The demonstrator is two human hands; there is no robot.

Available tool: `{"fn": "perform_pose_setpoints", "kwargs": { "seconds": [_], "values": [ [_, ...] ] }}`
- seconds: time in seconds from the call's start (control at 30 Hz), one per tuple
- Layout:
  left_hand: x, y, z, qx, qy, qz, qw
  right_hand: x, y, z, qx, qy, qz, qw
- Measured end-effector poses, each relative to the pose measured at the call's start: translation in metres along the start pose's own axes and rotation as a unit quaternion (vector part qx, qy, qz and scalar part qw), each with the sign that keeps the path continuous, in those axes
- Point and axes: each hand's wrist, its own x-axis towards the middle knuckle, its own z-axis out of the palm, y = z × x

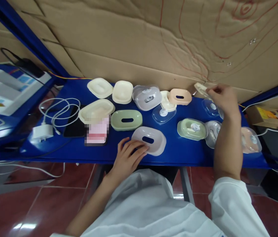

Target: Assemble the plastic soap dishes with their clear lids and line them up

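My left hand (128,155) rests with fingers stretched on the near edge of a pale lilac soap-dish tray (150,140) with a slot in its middle. My right hand (224,97) is raised at the back right of the blue table (104,153), pinched on a cream tray piece (202,89) held above the surface. Below that hand lie clear lids (210,107). A green dish with a clear lid (192,128) and a pink lidded dish (251,140) sit either side of my right forearm.
Cream, green (127,119), lilac (147,97) and peach (179,96) dish parts spread across the table. At the left lie a white charger with cable (43,131), a black phone (75,126) and a pink blurred item. A cardboard wall stands behind.
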Motion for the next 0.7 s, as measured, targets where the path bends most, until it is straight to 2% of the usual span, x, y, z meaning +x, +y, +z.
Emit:
{"fn": "perform_pose_setpoints", "kwargs": {
  "seconds": [0.07,0.17,0.23,0.33,0.37,0.43,0.5,0.63,0.7],
  "values": [
    [-0.001,0.001,-0.001,0.003,0.030,-0.005,1.000,-0.020,-0.010,-0.018,0.009,0.059,-0.041,0.997],
    [-0.003,0.003,-0.008,-0.015,0.074,-0.009,0.997,-0.087,-0.031,-0.028,-0.025,0.098,-0.164,0.981],
    [-0.003,0.007,-0.014,-0.023,0.093,-0.013,0.995,-0.146,-0.044,-0.014,-0.056,0.067,-0.245,0.966],
    [-0.001,0.012,-0.022,-0.015,0.092,-0.017,0.996,-0.223,-0.051,0.032,-0.031,-0.020,-0.396,0.918],
    [0.001,0.014,-0.023,-0.007,0.083,-0.017,0.996,-0.241,-0.050,0.049,-0.008,-0.046,-0.422,0.906],
    [0.004,0.016,-0.020,0.018,0.051,-0.012,0.998,-0.262,-0.044,0.079,0.040,-0.059,-0.427,0.902],
    [0.008,0.016,-0.014,0.045,0.006,-0.007,0.999,-0.270,-0.035,0.098,0.082,-0.046,-0.396,0.913],
    [0.013,0.015,0.000,0.075,-0.063,0.013,0.995,-0.271,-0.019,0.104,0.134,0.020,-0.328,0.935],
    [0.017,0.017,0.004,0.074,-0.091,0.031,0.993,-0.268,-0.017,0.102,0.117,0.020,-0.329,0.937]
  ]
}}
